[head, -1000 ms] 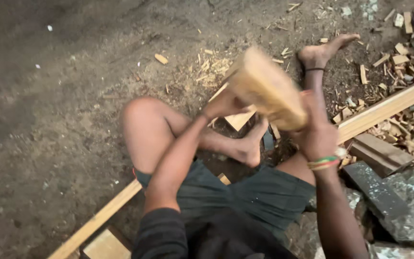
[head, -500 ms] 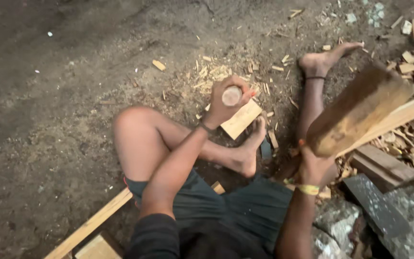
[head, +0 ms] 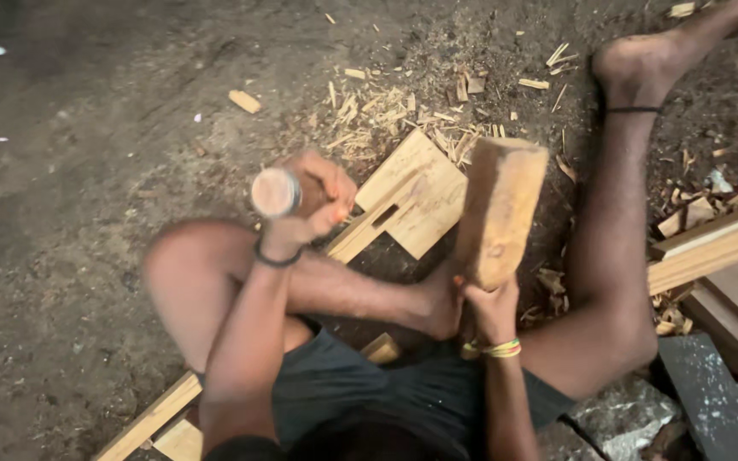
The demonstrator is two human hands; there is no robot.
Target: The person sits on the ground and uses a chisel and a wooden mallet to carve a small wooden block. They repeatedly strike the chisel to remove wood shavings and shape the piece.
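I sit on the dirt ground with my legs around a flat wooden piece (head: 416, 192) that has a slot cut in it. My left hand (head: 313, 205) is closed around a round-handled chisel (head: 276, 191), held upright over the slotted end of the wood. My right hand (head: 490, 309) grips a thick wooden block mallet (head: 500, 209), raised upright just right of the workpiece. My left foot (head: 437, 303) rests against the plank below the mallet.
Wood chips and shavings (head: 386, 111) litter the ground beyond the workpiece. A long plank (head: 715, 243) and stacked offcuts lie at the right, with dark stone slabs (head: 711, 401) at the lower right. Another plank end (head: 160, 423) shows at the lower left.
The mallet has swung from far right back to the middle, beside the chisel. The camera has moved closer to the workpiece. My left hand keeps the chisel over the wood.
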